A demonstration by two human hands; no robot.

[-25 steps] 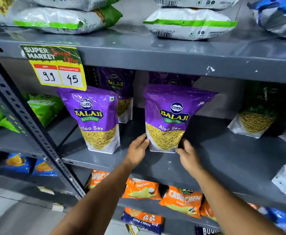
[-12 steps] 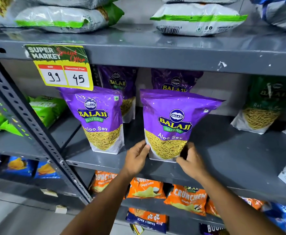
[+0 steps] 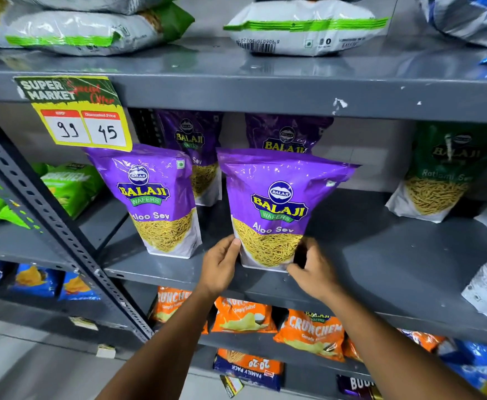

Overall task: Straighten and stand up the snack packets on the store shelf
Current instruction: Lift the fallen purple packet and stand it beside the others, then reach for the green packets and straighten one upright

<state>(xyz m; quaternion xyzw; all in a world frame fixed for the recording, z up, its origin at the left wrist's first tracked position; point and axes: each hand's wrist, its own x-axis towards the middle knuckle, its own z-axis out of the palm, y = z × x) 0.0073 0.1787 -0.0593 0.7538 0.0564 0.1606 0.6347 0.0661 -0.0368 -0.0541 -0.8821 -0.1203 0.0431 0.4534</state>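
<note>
two grips bracket the aloo sev packet [image 3: 277, 209] in the head view. the left grip [image 3: 220, 265] curls round its lower left edge, the right grip [image 3: 313, 272] pinches its lower right corner. the packet rises roughly upright directly above both — standing near the shelf [image 3: 381, 255] front edge.

centre Aloo Sev packet [image 3: 277, 203]: purple, upright, mid-frame; left packet [image 3: 158, 197]: same, upright, just beside it at centre left; rear-left packet [image 3: 191, 137], rear-right packet [image 3: 287, 134]: upright behind them.
</note>
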